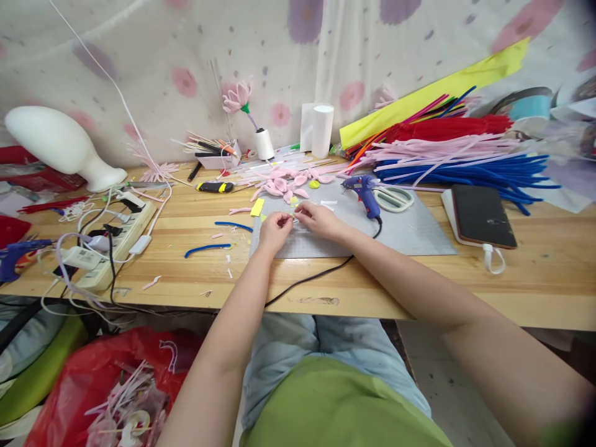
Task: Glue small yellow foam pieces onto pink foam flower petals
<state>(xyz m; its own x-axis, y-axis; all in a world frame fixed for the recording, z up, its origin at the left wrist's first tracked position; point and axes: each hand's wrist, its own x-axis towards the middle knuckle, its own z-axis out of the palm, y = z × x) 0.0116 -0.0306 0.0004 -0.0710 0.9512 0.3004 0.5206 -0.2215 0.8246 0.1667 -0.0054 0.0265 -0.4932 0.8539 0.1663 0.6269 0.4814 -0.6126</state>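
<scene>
My left hand [275, 231] and my right hand [316, 220] meet over the grey cutting mat [410, 233], their fingertips pinched close together. Between them is something small and pale, too tiny to name. Just beyond the fingers lie pink pipe-cleaner petals [282, 184]. A yellow strip [257, 207] is by the mat's left edge, close to my left hand. To the right of my right hand, a blue hot glue gun [364, 194] rests on the mat, with scissors [395, 198] beside it.
Pipe-cleaner bundles [460, 174] fill the back right, near a phone [483, 214] on a stand. A utility knife [215, 187] lies back left. A crowded power strip [118, 245] and white foam head form [60, 143] stand left. The glue gun's black cord [310, 280] crosses the front.
</scene>
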